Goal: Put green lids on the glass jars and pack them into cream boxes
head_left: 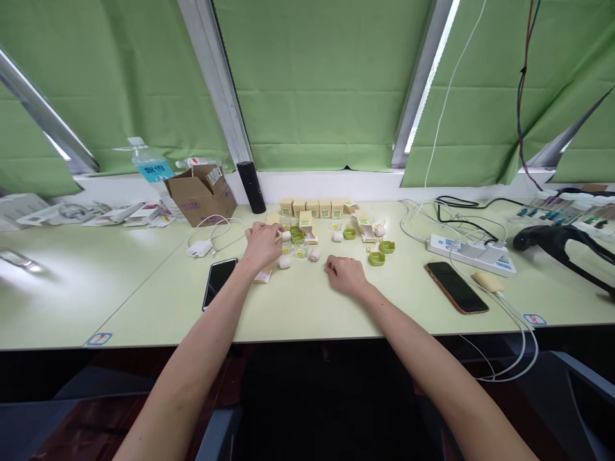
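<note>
My left hand (263, 245) is over the left side of a group of small items, its fingers bent and apart, with nothing visible in them. Beside its fingertips are a small white rounded piece (286, 235) and a green case part (297, 234). Partly under the hand lies an open cream carton (264, 275). My right hand (344, 275) rests on the table with its fingers curled closed and nothing showing in them. Near it are a pinkish rounded piece (314, 255), a white rounded piece (337, 236) and a green case part (377, 258).
Several small cream boxes (312, 208) stand in a row at the back, beside a black cylinder (250, 187) and a cardboard box (202, 195). Phones lie left (220, 282) and right (456, 287). A power strip (471, 254) with loose cables is at right.
</note>
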The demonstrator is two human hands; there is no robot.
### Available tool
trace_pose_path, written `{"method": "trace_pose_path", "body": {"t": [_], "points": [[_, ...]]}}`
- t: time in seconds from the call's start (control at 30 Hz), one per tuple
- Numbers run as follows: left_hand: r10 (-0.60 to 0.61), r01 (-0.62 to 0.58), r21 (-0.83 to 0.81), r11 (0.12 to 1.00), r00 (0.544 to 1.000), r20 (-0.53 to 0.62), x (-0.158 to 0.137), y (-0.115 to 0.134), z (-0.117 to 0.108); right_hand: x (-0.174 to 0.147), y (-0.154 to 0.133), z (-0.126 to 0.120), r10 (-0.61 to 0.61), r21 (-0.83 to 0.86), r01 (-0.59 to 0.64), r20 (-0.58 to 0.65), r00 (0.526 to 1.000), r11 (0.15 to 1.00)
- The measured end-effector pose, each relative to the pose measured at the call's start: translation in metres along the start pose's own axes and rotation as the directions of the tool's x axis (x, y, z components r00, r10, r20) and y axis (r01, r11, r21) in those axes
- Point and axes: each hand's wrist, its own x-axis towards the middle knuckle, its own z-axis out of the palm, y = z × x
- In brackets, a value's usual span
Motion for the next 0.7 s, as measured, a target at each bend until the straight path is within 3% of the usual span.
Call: {"method": "trace_pose_path", "body": {"t": [0.27, 0.37, 0.5, 0.6, 0.7], "points": [[0.103, -0.107, 0.049, 0.993, 0.991, 0.084, 0.034, 0.029, 0.028, 0.000, 0.000, 0.001, 0.003, 0.005, -0.003, -0.013, 1.000, 1.000], [0.135, -0.138, 0.025, 0.990, 0.987, 0.088, 0.030, 0.045, 0.033, -0.001, 0.000, 0.000, 0.004, 0.011, -0.004, -0.015, 1.000, 1.000], [0.164, -0.164, -0.032, 0.986, 0.986, 0.012, 0.010, 0.060, 0.038, -0.001, 0.002, -0.004, 0.013, 0.000, -0.013, -0.086, 0.996, 1.000], [0.193, -0.196, -0.077, 0.978, 0.980, -0.050, -0.005, 0.063, 0.042, -0.001, 0.010, -0.016, 0.096, -0.085, -0.110, -0.160, 0.983, 0.990], [0.235, -0.242, -0.111, 0.964, 0.969, -0.072, -0.012, 0.063, 0.044, -0.003, 0.027, -0.034, 0.239, -0.153, -0.287, -0.270, 0.933, 0.946]]}}
